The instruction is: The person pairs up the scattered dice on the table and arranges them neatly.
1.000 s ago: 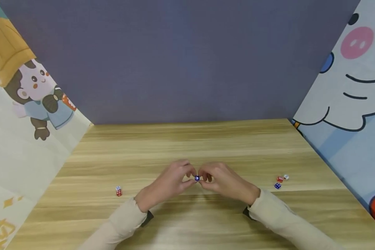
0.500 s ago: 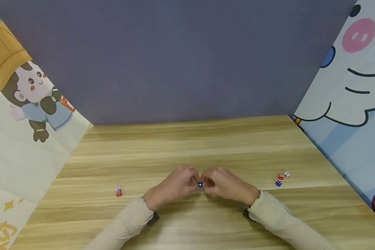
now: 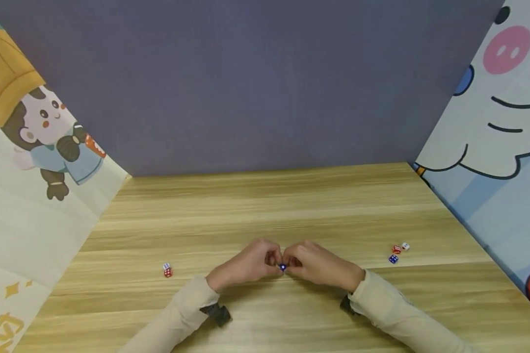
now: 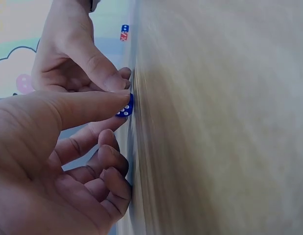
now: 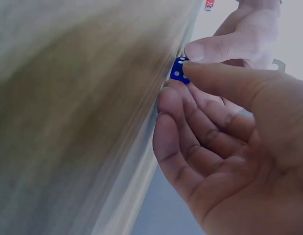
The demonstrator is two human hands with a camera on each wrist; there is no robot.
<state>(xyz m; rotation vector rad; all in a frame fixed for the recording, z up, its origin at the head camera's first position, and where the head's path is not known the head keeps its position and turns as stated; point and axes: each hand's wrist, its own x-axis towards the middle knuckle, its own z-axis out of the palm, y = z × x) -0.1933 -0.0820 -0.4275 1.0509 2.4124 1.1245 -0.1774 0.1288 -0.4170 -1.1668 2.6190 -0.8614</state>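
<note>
Left pair: the left white die (image 3: 166, 266) is just behind the left red die (image 3: 168, 272) on the bench (image 3: 265, 206), unmoved.
Left hand (image 3: 251, 263): angles inward, thumb and forefinger pinching the middle blue die (image 3: 282, 267); other fingers curl loosely.
Middle blue die: between both hands' fingertips, slightly nearer the person than half a second ago; probably being settled at bench level, though contact is unclear.
Right hand (image 3: 320, 264): mirrors the left, pinching the same die, thumb uppermost.
Right trio: right blue die (image 3: 393, 259), right red die (image 3: 396, 249) and right white die (image 3: 406, 246) sit close together, unchanged.
</note>
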